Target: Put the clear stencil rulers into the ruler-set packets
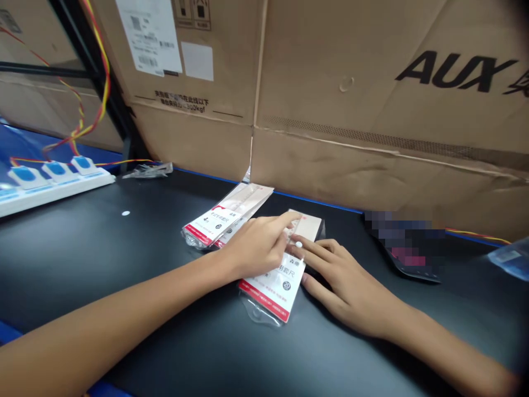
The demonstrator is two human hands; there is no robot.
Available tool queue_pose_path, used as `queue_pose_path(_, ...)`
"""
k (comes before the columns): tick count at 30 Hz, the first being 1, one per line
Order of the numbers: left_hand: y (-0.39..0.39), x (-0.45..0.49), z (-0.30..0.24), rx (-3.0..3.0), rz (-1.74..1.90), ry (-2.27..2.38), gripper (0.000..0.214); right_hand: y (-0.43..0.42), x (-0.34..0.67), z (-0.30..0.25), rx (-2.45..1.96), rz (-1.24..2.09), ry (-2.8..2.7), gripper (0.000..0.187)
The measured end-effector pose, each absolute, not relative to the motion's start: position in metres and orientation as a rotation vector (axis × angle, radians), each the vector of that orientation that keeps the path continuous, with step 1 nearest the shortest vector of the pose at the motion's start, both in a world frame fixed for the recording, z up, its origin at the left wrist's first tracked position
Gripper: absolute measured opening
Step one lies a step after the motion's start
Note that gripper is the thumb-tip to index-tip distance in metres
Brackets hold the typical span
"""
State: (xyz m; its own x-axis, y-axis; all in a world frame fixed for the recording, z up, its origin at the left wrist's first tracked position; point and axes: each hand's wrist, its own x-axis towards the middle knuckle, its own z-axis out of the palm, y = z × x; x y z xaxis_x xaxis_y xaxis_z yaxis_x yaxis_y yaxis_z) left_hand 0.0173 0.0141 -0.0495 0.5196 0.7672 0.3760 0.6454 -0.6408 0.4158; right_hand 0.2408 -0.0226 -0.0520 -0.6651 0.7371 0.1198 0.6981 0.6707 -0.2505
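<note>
A flat plastic-sleeved ruler set (275, 286) with a white card and red band lies on the black table (103, 264), under both hands. Its clear sleeve crinkles at the near end, and its far end shows a pale ruler. My left hand (256, 245) rests on top of it, index finger stretched to the far end. My right hand (334, 281) presses its fingertips on the packet's right side. A second, similar packet (221, 218) lies just behind my left hand, overlapping a third packet's edge.
Large cardboard boxes (330, 71), one printed AUX, stand along the table's back edge. At left sit a white power strip (53, 187) with blue switches and red-yellow wires (97, 71). A pixelated dark object (403, 245) and a bluish plastic bag (510, 258) lie at right.
</note>
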Motion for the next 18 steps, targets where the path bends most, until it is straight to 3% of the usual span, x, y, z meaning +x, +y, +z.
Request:
queue_pose_path(11,0.015,0.016,-0.041,2.648,0.512,1.314,0.026,-0.027,0.237,-0.054,-1.252,0.101,-2.544,0.033)
queue_pose_path(18,0.015,0.017,-0.049,2.703,0.455,1.269,0.038,-0.028,0.237,-0.058,-1.28,0.018,-2.485,0.025)
